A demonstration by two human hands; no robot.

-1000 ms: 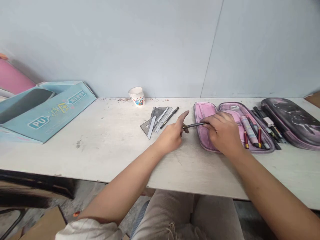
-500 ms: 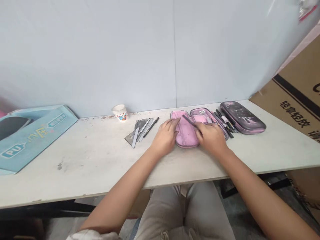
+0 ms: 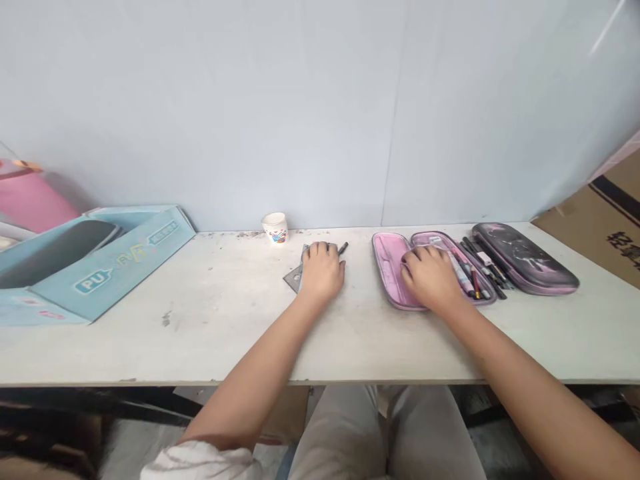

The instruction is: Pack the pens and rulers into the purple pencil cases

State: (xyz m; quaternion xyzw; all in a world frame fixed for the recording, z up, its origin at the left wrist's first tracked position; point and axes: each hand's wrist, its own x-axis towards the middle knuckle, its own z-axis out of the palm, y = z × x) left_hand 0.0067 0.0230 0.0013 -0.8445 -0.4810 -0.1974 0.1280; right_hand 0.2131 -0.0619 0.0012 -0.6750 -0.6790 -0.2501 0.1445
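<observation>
My left hand [image 3: 323,270] lies on a small pile of grey rulers and a set square [image 3: 293,280], fingers curled down over them; a black pen [image 3: 343,249] pokes out from under the fingertips. My right hand [image 3: 433,277] rests inside the open pink pencil case [image 3: 387,263], fingers bent and close together, and whatever is under them is hidden. Several pens and pencils [image 3: 470,273] lie in the case's middle section just right of that hand. The case's dark marbled outer half [image 3: 525,267] lies open farther right.
A small paper cup [image 3: 275,228] stands by the wall, left of the rulers. A light blue printed box [image 3: 100,267] lies at the table's left end, with a pink object [image 3: 25,200] behind it. A cardboard carton [image 3: 610,213] stands at the far right. My knees are under the table's front edge.
My left hand has gone from the pink case's left edge to the ruler pile. The dark pen seen in my right hand earlier no longer shows; that hand has settled into the case.
</observation>
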